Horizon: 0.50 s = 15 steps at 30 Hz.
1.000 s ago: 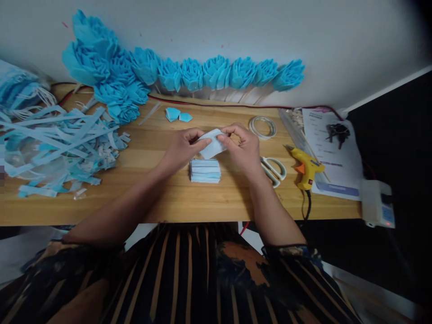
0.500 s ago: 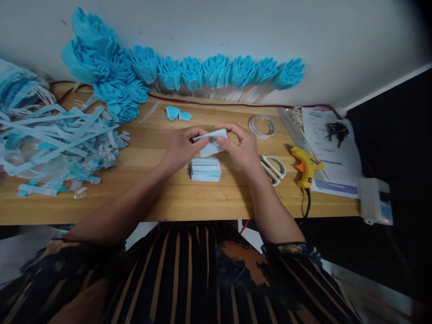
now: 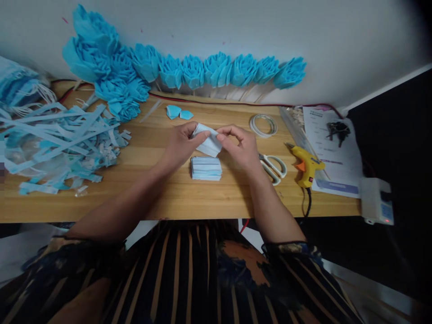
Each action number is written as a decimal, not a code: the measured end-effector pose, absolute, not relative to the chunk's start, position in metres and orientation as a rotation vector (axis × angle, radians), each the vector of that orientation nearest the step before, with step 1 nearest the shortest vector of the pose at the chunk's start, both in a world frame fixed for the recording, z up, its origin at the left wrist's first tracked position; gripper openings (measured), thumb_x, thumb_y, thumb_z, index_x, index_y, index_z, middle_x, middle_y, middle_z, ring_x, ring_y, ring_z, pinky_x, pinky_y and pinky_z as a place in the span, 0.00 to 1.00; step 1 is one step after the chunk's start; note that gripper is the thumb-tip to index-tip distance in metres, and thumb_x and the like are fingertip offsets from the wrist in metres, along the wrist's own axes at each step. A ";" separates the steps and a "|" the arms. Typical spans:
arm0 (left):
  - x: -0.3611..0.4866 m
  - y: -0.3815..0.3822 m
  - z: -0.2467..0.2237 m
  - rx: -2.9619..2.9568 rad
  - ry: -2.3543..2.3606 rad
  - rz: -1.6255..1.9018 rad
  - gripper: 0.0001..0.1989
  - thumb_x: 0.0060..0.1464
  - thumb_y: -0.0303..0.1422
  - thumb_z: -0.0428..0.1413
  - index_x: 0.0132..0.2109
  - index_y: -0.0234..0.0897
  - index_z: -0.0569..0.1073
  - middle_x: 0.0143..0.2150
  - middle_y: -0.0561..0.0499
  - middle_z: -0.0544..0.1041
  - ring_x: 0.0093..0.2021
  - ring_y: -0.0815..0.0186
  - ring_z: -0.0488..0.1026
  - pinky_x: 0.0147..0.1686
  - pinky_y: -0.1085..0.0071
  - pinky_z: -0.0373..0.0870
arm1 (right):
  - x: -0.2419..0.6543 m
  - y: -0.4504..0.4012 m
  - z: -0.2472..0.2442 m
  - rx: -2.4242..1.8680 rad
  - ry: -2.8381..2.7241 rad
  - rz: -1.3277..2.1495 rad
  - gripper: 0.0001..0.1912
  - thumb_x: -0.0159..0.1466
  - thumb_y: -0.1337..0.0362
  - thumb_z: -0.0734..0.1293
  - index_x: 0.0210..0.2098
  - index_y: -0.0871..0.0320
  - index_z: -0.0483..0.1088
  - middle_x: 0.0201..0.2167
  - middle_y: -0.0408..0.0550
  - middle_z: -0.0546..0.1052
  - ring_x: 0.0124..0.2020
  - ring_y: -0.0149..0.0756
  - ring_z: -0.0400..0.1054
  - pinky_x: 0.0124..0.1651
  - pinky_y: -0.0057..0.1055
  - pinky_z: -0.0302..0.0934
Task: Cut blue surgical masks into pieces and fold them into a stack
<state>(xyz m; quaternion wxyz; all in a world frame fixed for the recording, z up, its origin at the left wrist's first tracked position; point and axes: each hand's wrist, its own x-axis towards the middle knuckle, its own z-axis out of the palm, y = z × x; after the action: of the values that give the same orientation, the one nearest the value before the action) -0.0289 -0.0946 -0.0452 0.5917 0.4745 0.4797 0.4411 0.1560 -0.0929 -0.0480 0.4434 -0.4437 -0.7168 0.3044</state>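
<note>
A pale blue piece of mask fabric (image 3: 209, 145) is stretched between my two hands, tilted down to the right. My left hand (image 3: 184, 143) pinches its upper left corner between thumb and fingers. With thumb and forefinger, my right hand (image 3: 240, 146) grips its right edge. Just below the piece lies a neat stack of folded light blue fabric pieces (image 3: 206, 168) on the wooden table (image 3: 162, 198). Beyond my hands rest two small cut blue petals (image 3: 173, 112). White-handled scissors (image 3: 275, 167) lie partly behind my right wrist.
Blue fabric roses (image 3: 218, 69) line the wall at the back. Cut strips and scraps (image 3: 67, 139) are heaped at the left. To the right are a tape roll (image 3: 274, 127), a yellow glue gun (image 3: 306, 166), a printed sheet (image 3: 337, 180) and keys (image 3: 338, 131).
The fabric piece has turned: its left corner is raised and its right side lowered, showing more of its flat face. Both hands keep hold of it.
</note>
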 end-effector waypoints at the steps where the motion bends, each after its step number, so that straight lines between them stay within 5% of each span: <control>1: -0.029 -0.095 -0.046 1.156 1.134 1.054 0.07 0.53 0.34 0.63 0.32 0.38 0.73 0.29 0.54 0.75 0.34 0.67 0.72 0.32 0.74 0.65 | 0.155 -0.093 -0.049 -1.105 -1.778 0.734 0.14 0.64 0.50 0.70 0.33 0.55 0.76 0.31 0.42 0.79 0.35 0.35 0.71 0.45 0.35 0.64; 15: -0.028 -0.097 -0.047 1.359 1.141 0.995 0.07 0.52 0.33 0.63 0.29 0.36 0.75 0.26 0.53 0.74 0.32 0.67 0.71 0.30 0.73 0.63 | 0.162 -0.087 -0.054 -1.167 -1.698 0.552 0.15 0.67 0.50 0.67 0.32 0.54 0.73 0.30 0.42 0.77 0.35 0.34 0.70 0.43 0.34 0.64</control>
<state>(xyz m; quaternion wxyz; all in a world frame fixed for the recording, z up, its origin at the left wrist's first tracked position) -0.0284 -0.0973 -0.0469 0.5258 0.5680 0.4772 0.4161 0.1619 -0.0866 -0.0537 0.4832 -0.4790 -0.6969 0.2267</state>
